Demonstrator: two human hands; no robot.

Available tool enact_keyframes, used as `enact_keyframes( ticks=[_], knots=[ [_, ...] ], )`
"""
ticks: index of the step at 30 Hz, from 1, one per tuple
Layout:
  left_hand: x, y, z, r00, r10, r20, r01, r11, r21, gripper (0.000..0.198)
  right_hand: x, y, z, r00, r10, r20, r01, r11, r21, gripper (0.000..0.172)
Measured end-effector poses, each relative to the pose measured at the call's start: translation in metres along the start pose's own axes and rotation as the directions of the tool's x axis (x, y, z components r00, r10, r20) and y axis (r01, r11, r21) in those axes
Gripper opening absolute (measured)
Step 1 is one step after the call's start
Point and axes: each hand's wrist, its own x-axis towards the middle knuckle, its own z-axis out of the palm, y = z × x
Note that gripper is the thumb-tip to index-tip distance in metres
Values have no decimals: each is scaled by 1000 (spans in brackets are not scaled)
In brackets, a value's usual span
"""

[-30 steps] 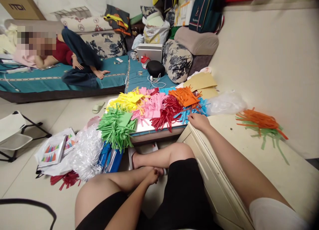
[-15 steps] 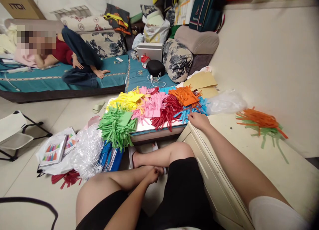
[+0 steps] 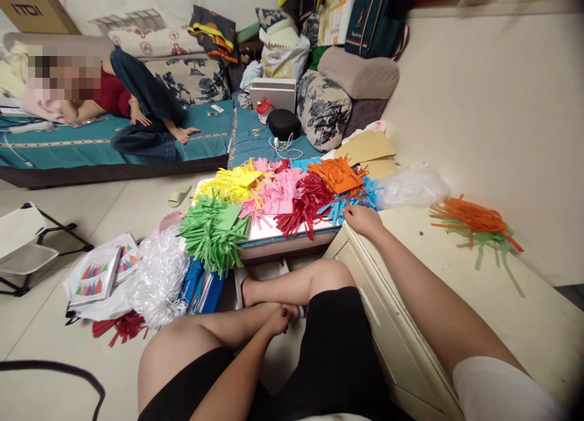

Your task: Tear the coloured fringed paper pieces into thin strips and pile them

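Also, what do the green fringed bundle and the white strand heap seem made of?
Green fringed bundle: matte, probably felt-like fabric or paper; its flat strips bend softly without shine. White strand heap: glossy, likely plastic ribbon, since the strands catch bright highlights.

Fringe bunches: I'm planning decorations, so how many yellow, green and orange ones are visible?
Yellow: 1, the yellow bunch on the table
Green: 2, one green bunch there, another green bunch on the cabinet
Orange: 2, one orange bunch there, another orange bunch on the cabinet
Total: 5; hidden layers can't be counted.
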Motion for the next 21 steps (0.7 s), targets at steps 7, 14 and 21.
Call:
enact_keyframes(
  ticks=[7,14,21],
  knots=[
    [2,-2,-2,998,43,41,-42,999,-22,44,2,2,3,1000,3,-9,-3,1000,8,51],
    [-1,0,0,1000,7,19,-8,999,40,43,-1,1,2,1000,13,-9,-13,1000,12,50],
    [-5,6,-3,999,-30,-32,32,998,52,43,-1,-3,-2,1000,-9,-6,9,1000,29,51]
  ],
)
